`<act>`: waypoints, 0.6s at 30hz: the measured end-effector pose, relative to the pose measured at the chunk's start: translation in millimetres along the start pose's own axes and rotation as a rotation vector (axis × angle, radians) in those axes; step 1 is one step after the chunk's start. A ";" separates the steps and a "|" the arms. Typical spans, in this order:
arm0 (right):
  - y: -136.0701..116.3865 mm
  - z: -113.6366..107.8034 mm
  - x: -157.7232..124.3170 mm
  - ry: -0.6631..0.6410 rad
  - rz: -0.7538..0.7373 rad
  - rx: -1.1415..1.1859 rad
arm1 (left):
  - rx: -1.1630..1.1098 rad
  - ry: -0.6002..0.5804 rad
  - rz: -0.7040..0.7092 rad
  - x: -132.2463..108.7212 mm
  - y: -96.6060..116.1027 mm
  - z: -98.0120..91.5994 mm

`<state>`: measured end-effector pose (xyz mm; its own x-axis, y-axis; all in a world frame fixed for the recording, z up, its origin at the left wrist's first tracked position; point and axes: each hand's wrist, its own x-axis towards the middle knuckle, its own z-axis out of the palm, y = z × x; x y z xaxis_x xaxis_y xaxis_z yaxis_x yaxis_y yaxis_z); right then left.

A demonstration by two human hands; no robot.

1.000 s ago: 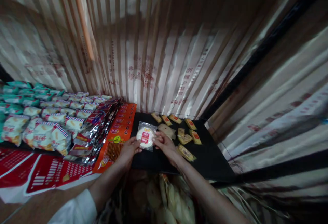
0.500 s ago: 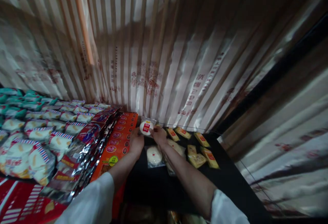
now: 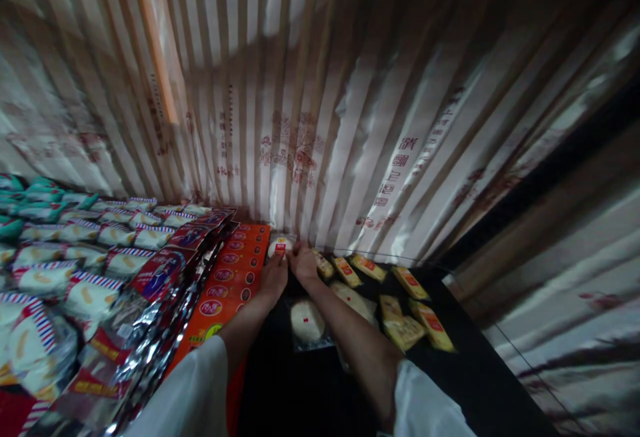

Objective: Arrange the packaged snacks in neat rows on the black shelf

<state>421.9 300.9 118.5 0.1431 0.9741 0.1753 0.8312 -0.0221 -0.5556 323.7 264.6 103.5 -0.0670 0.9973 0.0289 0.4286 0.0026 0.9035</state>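
Round white packet: at the back of the black shelf, by the curtain foot; your round white packet lies just past your left fingertips, leftward of your right ones.
Long axis: none to speak of, it's a disc; red label faces you.
Nearer hand: your left hand, overlapping the near edge; your right hand sits at the right side.
Left fingers: bunched, little gap showing, touching the packet; pinch or press, can't tell.
Right fingers: curled close by the wrapper's right edge; dim and blurred, so contact and hold can't be told.
Orange packs: just left of your packet.
Flat round packet: on the shelf, nearer you, beside your right forearm.
Second round packet: beyond that forearm, partly hidden.
Yellow bars: loosely spread, right of your right hand.
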 end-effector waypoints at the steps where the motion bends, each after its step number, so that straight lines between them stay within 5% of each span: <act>1: -0.7 -0.8 -0.1 -0.020 -0.009 -0.027 | 0.024 -0.002 -0.016 1.7 0.2 -0.5; 11: -8.0 -12.9 -11.8 -0.095 -0.038 -0.210 | 0.150 -0.037 -0.075 4.6 14.0 -1.7; 18: -4.0 -41.9 -40.1 -0.079 -0.199 -0.184 | 0.239 -0.065 -0.020 -27.6 30.5 -19.2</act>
<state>435.3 252.5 147.8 -0.0689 0.9778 0.1979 0.9233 0.1377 -0.3586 321.3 235.7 138.4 -0.0229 0.9995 -0.0225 0.6295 0.0319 0.7763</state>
